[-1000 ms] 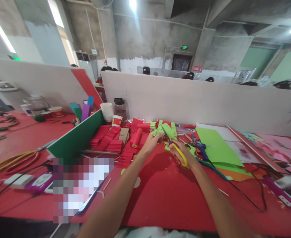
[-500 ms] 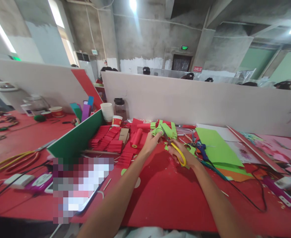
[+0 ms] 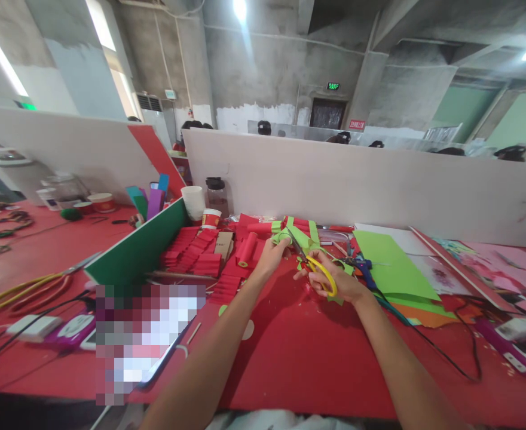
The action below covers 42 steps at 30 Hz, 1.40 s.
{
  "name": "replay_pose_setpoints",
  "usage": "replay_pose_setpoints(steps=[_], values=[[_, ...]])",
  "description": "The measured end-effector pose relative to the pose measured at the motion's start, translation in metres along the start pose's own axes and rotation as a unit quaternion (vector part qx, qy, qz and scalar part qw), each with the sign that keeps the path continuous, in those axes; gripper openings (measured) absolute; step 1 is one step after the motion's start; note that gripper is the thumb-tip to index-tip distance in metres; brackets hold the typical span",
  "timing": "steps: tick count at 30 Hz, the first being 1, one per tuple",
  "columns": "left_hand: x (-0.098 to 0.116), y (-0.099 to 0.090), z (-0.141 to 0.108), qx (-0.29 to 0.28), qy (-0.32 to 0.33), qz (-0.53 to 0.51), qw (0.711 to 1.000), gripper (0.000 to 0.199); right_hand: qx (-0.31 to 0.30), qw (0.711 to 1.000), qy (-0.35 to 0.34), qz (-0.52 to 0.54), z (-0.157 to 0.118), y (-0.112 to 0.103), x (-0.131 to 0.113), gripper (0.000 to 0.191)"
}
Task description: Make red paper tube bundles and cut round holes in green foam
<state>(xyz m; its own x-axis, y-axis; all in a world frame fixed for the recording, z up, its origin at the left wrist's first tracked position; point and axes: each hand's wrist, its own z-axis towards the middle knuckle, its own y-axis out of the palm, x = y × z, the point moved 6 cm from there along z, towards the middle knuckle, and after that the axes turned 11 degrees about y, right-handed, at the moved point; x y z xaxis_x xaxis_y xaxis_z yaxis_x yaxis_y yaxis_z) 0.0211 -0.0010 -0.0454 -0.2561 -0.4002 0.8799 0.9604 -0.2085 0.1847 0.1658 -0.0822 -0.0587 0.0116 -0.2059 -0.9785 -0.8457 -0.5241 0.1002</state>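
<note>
My left hand (image 3: 274, 255) pinches a piece of light green paper (image 3: 281, 237) above the red table. My right hand (image 3: 330, 278) is wrapped round the yellow handles of a pair of scissors (image 3: 324, 276). Their dark blades point up and left, close beside the green paper and the left fingertips. Green scraps lie under and behind the hands. A red roll (image 3: 247, 249) stands left of the left hand, beside stacks of folded red paper (image 3: 208, 264).
Green sheets (image 3: 391, 269) and a blue glue gun (image 3: 366, 272) lie to the right. A lit phone (image 3: 173, 322), partly pixelated, is at front left. Behind are paper cups (image 3: 193, 202), a bottle (image 3: 217, 194) and a white partition (image 3: 357, 185). A green board (image 3: 132, 248) stands left.
The fingers of my right hand have shifted and spread more on the scissor handles. The green paper and my left hand have moved slightly.
</note>
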Motion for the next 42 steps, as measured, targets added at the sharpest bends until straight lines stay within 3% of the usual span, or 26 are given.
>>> replay_pose_setpoints(steps=[10, 26, 34, 42], values=[[-0.003, -0.002, 0.002, -0.001, -0.003, 0.008, 1.0, 0.025, 0.008, 0.999, 0.018, 0.025, -0.003, -0.004, 0.001, 0.086], [0.0, -0.002, -0.001, -0.072, -0.025, 0.052, 0.996, 0.023, 0.011, 0.999, 0.018, 0.043, 0.006, -0.014, 0.019, 0.064], [0.003, -0.003, -0.002, -0.112, -0.026, 0.079, 0.99, 0.023, 0.051, 0.998, 0.016, -0.044, 0.003, -0.015, 0.012, 0.068], [0.007, -0.002, -0.007, -0.146, -0.072, 0.07, 0.984, 0.019, 0.069, 0.993, 0.019, -0.092, 0.002, -0.015, 0.009, 0.067]])
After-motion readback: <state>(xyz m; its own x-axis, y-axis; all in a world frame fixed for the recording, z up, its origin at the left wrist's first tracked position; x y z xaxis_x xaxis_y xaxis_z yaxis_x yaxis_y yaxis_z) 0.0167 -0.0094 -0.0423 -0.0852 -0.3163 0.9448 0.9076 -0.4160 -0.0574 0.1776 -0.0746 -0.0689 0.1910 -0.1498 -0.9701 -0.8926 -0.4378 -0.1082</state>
